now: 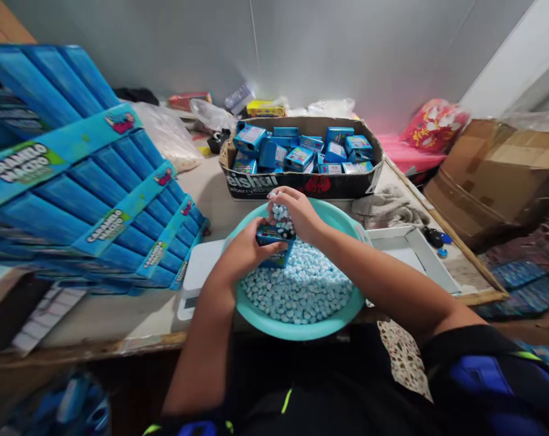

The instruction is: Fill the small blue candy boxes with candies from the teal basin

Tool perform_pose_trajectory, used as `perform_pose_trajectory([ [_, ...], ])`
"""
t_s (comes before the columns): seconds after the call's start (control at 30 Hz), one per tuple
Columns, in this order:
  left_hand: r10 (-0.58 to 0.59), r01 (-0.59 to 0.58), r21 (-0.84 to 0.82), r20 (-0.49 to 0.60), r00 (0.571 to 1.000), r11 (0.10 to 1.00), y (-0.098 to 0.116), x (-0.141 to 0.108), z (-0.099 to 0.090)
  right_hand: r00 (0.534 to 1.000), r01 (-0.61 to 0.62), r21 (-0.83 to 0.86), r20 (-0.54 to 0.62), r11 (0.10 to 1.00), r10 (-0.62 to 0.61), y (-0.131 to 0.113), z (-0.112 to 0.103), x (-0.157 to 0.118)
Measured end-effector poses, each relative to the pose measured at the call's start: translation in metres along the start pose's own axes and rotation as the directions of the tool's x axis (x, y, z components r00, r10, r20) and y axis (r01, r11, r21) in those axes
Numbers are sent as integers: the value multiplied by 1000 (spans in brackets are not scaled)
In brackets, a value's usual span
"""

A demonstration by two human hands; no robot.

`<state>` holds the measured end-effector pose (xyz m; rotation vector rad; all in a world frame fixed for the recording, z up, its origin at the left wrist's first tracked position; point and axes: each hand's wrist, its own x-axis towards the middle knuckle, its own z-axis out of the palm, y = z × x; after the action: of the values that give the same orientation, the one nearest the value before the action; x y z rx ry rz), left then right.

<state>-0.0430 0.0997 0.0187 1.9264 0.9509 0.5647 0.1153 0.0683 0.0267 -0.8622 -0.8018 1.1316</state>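
A small blue candy box [276,253] is gripped in my left hand [247,251], held above a turquoise basin [301,332]. Pale blue and white candies [301,293] fill much of the basin. My right hand [299,212] is cupped around a handful of the same candies, right over the top of the box. Some candies show between its fingers and the box. Behind the basin, a black cardboard tray [301,184] holds several small blue candy boxes [300,158].
Stacked blue display cartons [115,200] lean at the left. Beside the basin lie a white scale [201,272], a shallow white box lid [408,251] and a grey cloth [387,206]. A brown carton [496,175] stands at the right, and clear plastic bags [167,136] lie at the back.
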Motion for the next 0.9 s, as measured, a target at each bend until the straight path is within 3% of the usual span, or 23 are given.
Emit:
perform_pose_trajectory([
  [0.13,-17,17,-30,7,1000,999,2,1,-2,1000,19,-20,0,1000,-19,-1,1,-2],
  [0.33,10,-9,83,-10,1000,997,0,2,-1,998,60,-94,35,994,-57,0,5,-7],
  [0.53,-1,3,-45,54,999,999,-6,1,-1,992,123,-120,23,985,-122,-3,5,-10],
  [0.77,85,-85,-2,106,991,996,-11,0,-4,997,82,-103,18,991,-80,-3,5,-9],
  [0.9,73,-73,-11,120,990,997,-10,-2,-6,996,81,-98,44,992,-77,-1,4,-8],
])
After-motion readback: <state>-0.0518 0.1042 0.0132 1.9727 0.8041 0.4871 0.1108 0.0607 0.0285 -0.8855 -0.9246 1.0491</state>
